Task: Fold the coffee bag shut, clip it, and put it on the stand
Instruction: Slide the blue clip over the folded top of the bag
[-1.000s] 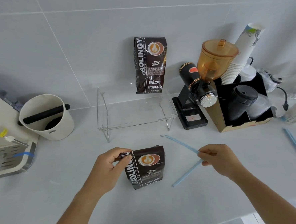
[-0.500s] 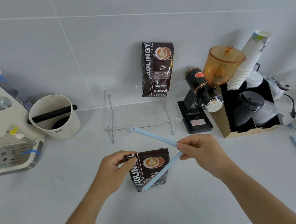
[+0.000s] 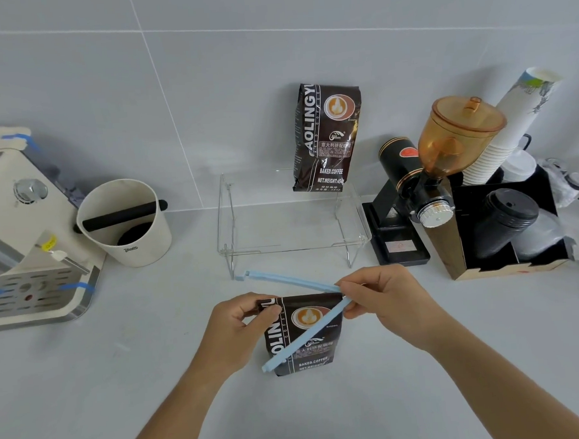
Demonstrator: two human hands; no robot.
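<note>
Left hand (image 3: 235,327) pinches folded top of coffee bag (image 3: 309,337). Right hand (image 3: 384,301) grips open blue clip (image 3: 305,335) — one arm behind fingers, other across bag.

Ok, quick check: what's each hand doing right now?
Left hand: closed, pinching the top left corner of the coffee bag on the counter.
Right hand: closed on the hinge end of the open blue clip, over the bag.
</note>
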